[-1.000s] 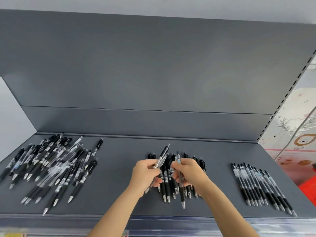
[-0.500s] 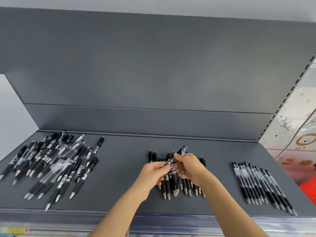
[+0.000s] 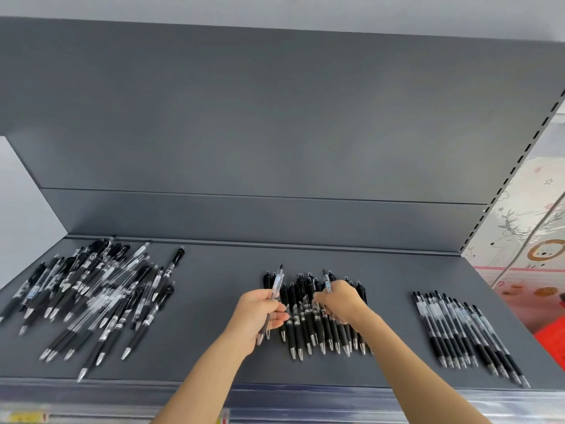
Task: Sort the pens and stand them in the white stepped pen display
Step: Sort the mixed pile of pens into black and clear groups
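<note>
Three groups of black-and-clear pens lie on the grey shelf [image 3: 214,347]. A loose, jumbled pile [image 3: 88,298] is at the left. A tidy row of black pens [image 3: 305,319] lies in the middle, and another neat row of clearer pens [image 3: 461,328] at the right. My left hand [image 3: 260,316] grips a clear-barrelled pen [image 3: 277,283], its clicker pointing away from me, just left of the middle row. My right hand [image 3: 341,301] rests over the middle row and pinches another pen [image 3: 326,280]. No white stepped display is in view.
The shelf's grey back panel [image 3: 275,133] rises behind the pens. A perforated upright [image 3: 516,166] bounds the right side. The shelf's front edge carries a clear price strip [image 3: 305,405]. A patterned floor mat [image 3: 538,240] lies beyond on the right.
My hands, close together over the middle row, have drawn apart. The left hand moved left with a clear pen. The right hand stays on the middle row with its pen.
</note>
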`<state>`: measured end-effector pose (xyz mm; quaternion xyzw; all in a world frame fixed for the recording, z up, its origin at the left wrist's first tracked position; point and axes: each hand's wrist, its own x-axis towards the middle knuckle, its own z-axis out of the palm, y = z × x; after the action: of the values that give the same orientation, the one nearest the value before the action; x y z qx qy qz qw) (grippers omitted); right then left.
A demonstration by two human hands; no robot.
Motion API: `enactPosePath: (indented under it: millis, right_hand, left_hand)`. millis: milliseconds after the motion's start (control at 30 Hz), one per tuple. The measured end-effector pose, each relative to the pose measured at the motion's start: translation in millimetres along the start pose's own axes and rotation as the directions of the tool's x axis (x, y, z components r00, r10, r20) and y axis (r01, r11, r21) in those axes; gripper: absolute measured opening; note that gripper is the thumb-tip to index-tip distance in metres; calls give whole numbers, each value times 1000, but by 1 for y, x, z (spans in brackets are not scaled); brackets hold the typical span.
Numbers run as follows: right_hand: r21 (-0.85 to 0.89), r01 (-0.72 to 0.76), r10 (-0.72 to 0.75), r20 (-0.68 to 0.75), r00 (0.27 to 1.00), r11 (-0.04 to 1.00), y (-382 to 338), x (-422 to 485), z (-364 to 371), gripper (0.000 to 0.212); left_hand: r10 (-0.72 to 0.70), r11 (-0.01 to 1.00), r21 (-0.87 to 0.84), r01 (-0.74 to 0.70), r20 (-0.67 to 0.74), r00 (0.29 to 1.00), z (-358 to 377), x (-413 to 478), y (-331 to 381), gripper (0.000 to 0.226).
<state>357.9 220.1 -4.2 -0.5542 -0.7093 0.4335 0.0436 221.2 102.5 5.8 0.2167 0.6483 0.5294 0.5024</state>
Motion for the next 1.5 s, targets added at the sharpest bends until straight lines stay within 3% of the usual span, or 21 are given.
enactPosePath:
  millis: [167,300,400,533,633,767,867,967,1033,1067,1167,1233,1367,1467,1500]
  right_hand:
    - [501,-77,-43,223,974,862,23,-28,-33,23]
    - [670,-66,-190,302,934,739,45,-45,-54,28]
    - [684,2,-209,221,952,730,63,-57,-69,15]
    - [690,-30,17,26,1000,723,102,-69,-89,18]
    - [593,-52,165,-139,976,804,129,-74,-105,25]
    - [191,-90,167,-440,882,977,157,-68,-124,38]
    - [35,-141,141,-470,871,989,163,-61,-126,36]
    - [-129,-179,106,-436,893,975,166,-58,-123,5]
    - [-223,-187,78,-423,903,957,170,-56,-121,19]
    - [-236,-174,63,-414,908,956,171,-57,-122,8]
    - [-232,-136,29,-413,910,963,177,-56,-123,19]
    - [-228,-112,4,-426,904,967,178,-57,-124,9]
    - [-207,-90,-20,-473,881,974,182,-59,-127,36]
    - [-214,-65,-51,-495,867,975,176,-64,-128,23]
    - [-238,-41,-83,-489,868,970,171,-65,-127,16]
  left_hand:
    - [0,993,116,-8,71,998,16,-1,6,11]
    - [-8,998,69,-3,164,986,49,-3,11,10]
    - [-5,993,113,-20,218,976,78,-2,11,7]
    - [34,947,304,-101,216,976,123,3,2,6]
    - [78,871,458,-176,225,971,162,9,-5,5]
    - [133,666,695,-271,247,960,208,23,-13,15]
    - [143,554,788,-269,228,963,236,30,-21,29]
    - [125,544,796,-263,234,964,252,29,-29,39]
    - [110,570,776,-272,256,960,256,29,-34,33]
    - [105,576,770,-274,263,959,258,29,-37,29]
    - [112,597,752,-280,267,957,259,33,-42,27]
    - [114,571,767,-293,280,953,258,30,-43,31]
    - [93,543,779,-314,315,944,246,28,-42,31]
    - [185,513,762,-395,352,918,234,19,-36,9]
    - [241,496,754,-431,357,903,228,16,-34,14]
